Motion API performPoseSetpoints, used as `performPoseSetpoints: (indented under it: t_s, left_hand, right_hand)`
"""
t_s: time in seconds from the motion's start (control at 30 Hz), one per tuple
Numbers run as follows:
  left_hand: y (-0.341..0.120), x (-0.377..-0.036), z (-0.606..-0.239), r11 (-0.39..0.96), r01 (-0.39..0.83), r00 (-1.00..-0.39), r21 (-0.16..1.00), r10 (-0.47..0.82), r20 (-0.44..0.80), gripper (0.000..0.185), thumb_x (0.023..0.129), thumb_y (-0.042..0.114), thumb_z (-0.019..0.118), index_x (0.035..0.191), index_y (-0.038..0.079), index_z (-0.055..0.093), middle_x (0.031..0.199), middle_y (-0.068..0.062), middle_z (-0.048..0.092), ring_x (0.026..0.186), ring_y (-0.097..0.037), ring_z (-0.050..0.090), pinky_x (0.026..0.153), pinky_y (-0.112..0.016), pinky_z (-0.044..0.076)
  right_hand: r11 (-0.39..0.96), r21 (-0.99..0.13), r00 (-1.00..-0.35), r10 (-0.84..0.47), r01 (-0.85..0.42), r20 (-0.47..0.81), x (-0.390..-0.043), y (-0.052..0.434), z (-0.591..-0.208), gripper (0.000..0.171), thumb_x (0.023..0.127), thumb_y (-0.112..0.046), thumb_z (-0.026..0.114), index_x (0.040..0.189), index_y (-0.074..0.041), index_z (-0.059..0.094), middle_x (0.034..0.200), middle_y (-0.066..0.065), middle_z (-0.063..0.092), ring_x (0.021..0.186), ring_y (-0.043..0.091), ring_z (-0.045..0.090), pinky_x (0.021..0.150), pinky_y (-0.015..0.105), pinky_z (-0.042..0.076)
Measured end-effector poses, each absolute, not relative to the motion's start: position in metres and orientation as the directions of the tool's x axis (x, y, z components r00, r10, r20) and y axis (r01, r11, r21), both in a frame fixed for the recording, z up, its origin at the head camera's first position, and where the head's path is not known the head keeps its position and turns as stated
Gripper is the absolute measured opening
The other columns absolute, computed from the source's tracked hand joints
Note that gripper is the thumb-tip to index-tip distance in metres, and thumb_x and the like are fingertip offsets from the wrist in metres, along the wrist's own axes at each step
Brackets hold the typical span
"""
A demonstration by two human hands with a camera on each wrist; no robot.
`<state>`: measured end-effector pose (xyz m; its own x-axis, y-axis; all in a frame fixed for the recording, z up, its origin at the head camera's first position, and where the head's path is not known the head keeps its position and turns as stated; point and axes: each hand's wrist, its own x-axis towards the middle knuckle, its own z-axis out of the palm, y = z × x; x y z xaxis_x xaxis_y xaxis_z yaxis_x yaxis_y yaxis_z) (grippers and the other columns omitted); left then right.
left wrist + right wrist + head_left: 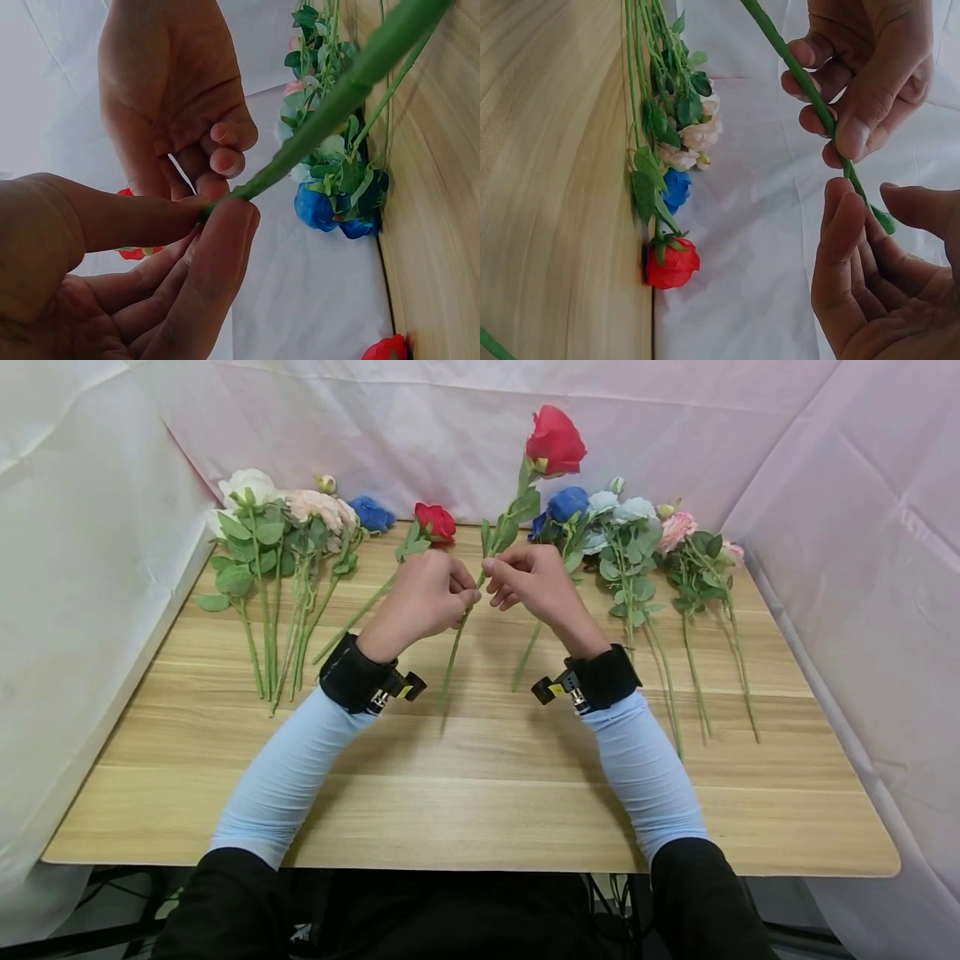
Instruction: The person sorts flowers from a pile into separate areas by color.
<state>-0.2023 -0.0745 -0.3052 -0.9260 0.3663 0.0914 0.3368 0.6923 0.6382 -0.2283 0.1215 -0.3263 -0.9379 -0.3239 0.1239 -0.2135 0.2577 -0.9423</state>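
The wooden table (480, 793) carries rows of artificial flowers along its far edge. Above its middle, the left hand (420, 597) pinches the stem of a red rose (555, 439) between thumb and forefinger, holding it tilted so the bloom stands high and far and the cut end hangs near. The right hand (532, 581), fingers loosely curled, touches the stem just beside that pinch, at a small leaf. It looks like a leaf-stripping step; next would call for a firm nip and pull. The stem is slim, green, plastic-looking.
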Motion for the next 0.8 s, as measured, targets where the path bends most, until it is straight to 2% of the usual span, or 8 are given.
performPoseSetpoints:
  t_s: [0.37,0.6,0.8]
  left_hand:
    - [-0.0657,-0.201,-0.3099,0.698,0.367,-0.922,0.616,0.361,0.14,0.017,0.099,0.015,0.065,0.101,0.006,0.079,0.083,-0.009,0.079,0.068,-0.019,0.073,0.078,-0.033,0.056]
    - [-0.0645,-0.2017,-0.3142,0.662,0.375,-0.918,0.649,0.364,0.16,0.016,0.098,0.017,0.068,0.1,0.006,0.08,0.083,-0.009,0.079,0.066,-0.018,0.072,0.071,-0.031,0.055]
    - [-0.0706,-0.2049,-0.3109,0.642,0.373,-0.913,0.669,0.382,0.142,0.024,0.1,0.031,0.069,0.104,0.01,0.081,0.088,-0.007,0.079,0.064,-0.015,0.072,0.062,-0.032,0.055]
  right_hand:
    - [0.226,-0.958,-0.956,-0.271,-0.176,0.111,-0.2276,0.1181,-0.3266,0.023,0.101,-0.022,0.068,0.1,0.001,0.072,0.078,0.007,0.072,0.065,0.018,0.071,0.063,0.031,0.062]
    - [0.238,-0.96,-0.97,-0.226,-0.149,0.094,-0.2281,0.1162,-0.3271,0.018,0.1,-0.018,0.068,0.097,-0.001,0.073,0.072,0.004,0.073,0.063,0.017,0.072,0.062,0.032,0.063]
    - [0.336,-0.932,-0.977,-0.202,-0.134,0.067,-0.2332,0.1234,-0.3301,0.02,0.099,-0.02,0.068,0.099,-0.001,0.075,0.074,0.007,0.073,0.066,0.021,0.073,0.065,0.035,0.064]
